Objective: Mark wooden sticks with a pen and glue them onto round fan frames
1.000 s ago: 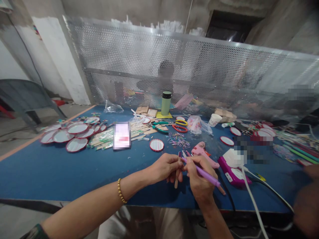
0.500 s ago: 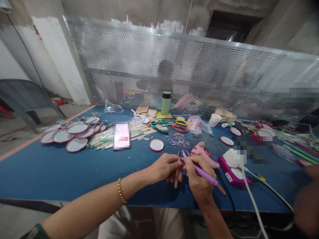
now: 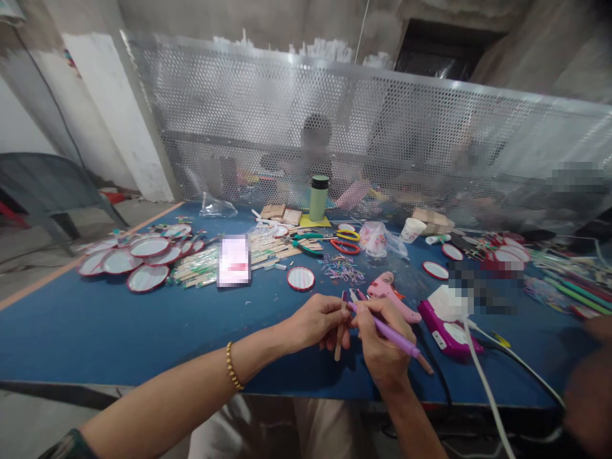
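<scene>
My left hand (image 3: 313, 322) pinches a flat wooden craft stick (image 3: 339, 344), held roughly upright, its top end coloured purple. In my right hand (image 3: 386, 357) a purple marker (image 3: 398, 336) is gripped like a pen, its pale tip close beside the stick's upper end. Whether tip and stick touch I cannot tell. A brown stick end (image 3: 424, 364) shows below the marker near my right hand. Just beyond the fingers lies a pink glue gun (image 3: 393, 298). A round red-rimmed disc (image 3: 301, 278) rests on the blue table (image 3: 201, 338) ahead of my left hand.
Red-rimmed discs (image 3: 147, 278) pile up at left, beside bundled sticks and a phone (image 3: 234, 261). Pliers (image 3: 345, 247), coloured bits (image 3: 342, 268) and a green bottle (image 3: 319, 201) stand farther back. At right are a magenta power strip (image 3: 447, 331), cables and another person's blurred arm (image 3: 590, 382).
My hands, the stick and the marker hold almost the same position. No object has visibly changed place on the table.
</scene>
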The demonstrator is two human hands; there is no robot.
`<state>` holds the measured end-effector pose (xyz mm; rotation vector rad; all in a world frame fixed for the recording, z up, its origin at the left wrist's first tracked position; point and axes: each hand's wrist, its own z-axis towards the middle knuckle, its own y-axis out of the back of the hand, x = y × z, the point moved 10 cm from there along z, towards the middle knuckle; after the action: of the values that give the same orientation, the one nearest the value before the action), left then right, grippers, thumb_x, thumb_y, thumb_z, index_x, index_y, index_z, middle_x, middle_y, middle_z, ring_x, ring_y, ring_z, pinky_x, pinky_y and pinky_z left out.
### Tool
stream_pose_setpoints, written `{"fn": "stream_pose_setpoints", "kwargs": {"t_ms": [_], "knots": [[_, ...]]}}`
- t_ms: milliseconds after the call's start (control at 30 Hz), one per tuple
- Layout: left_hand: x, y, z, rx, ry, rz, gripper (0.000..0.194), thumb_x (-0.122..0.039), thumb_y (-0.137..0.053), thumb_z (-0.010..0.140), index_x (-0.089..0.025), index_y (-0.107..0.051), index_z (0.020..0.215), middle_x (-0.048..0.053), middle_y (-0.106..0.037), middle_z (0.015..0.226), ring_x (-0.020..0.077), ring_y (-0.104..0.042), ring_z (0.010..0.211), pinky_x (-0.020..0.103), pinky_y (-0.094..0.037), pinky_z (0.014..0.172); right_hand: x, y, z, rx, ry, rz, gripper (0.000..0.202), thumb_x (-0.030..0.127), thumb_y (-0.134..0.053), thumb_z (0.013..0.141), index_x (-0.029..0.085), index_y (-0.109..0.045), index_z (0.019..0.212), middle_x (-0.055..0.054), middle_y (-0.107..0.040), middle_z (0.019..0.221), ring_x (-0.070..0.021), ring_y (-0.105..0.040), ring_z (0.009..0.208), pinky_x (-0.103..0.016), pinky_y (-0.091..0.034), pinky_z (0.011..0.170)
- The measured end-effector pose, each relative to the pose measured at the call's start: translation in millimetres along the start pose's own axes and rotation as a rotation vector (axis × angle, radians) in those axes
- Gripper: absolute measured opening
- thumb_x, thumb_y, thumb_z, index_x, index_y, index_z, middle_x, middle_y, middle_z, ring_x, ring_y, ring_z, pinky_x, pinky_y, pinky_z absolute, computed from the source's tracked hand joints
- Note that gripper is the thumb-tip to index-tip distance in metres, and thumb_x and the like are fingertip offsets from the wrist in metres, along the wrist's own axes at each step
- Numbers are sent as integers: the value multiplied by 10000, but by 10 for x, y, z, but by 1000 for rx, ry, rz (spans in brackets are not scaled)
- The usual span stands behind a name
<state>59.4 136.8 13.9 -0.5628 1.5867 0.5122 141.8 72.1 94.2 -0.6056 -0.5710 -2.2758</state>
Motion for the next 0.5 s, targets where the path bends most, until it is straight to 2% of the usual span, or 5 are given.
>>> {"fn": "stream_pose_setpoints", "kwargs": {"t_ms": [233, 500], "knots": [[-15, -1, 9, 8, -36, -6, 590, -739, -575, 760, -153, -547, 698, 10, -596, 580, 74, -483, 421, 192, -372, 392, 36, -13, -5, 17, 13, 34, 167, 176, -602, 882, 203, -605, 717, 51, -614, 561, -104, -573, 457, -223, -477, 469], [-13, -2, 11, 3, -32, 14, 567, -721, -571, 774, -160, -532, 699, 8, -602, 581, 75, -488, 416, 187, -378, 390, 35, -26, 10, 35, 0, 33, 163, 189, -603, 876, 205, -616, 714, 44, -630, 563, -112, -590, 457, -224, -483, 458]]}}
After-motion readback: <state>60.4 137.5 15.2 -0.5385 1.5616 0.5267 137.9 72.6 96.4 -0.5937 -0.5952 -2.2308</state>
